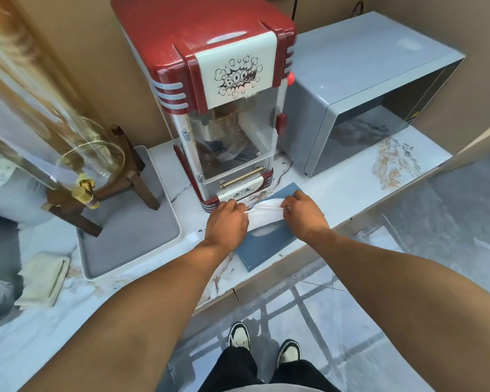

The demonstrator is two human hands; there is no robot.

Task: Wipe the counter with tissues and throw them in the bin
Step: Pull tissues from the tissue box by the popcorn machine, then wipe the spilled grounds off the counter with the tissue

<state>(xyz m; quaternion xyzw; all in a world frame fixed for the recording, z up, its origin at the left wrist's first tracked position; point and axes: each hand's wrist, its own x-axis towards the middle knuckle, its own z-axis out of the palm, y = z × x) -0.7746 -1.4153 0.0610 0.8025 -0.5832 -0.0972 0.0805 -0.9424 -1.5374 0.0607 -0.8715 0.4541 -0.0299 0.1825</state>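
Note:
A flat blue tissue box (262, 248) lies on the marble counter (351, 182), just in front of the popcorn machine. A white tissue (263, 215) is stretched above the box. My left hand (227, 220) pinches its left end and my right hand (304, 212) pinches its right end. The tissue's lower edge still meets the box opening. No bin shows in this view.
A red popcorn machine (224, 94) stands at the back, a grey microwave (359, 108) to its right. At left a glass drink dispenser (68, 154) on a wooden stand sits over a grey mat (130, 230). A folded cloth (43, 280) lies near the counter's front edge.

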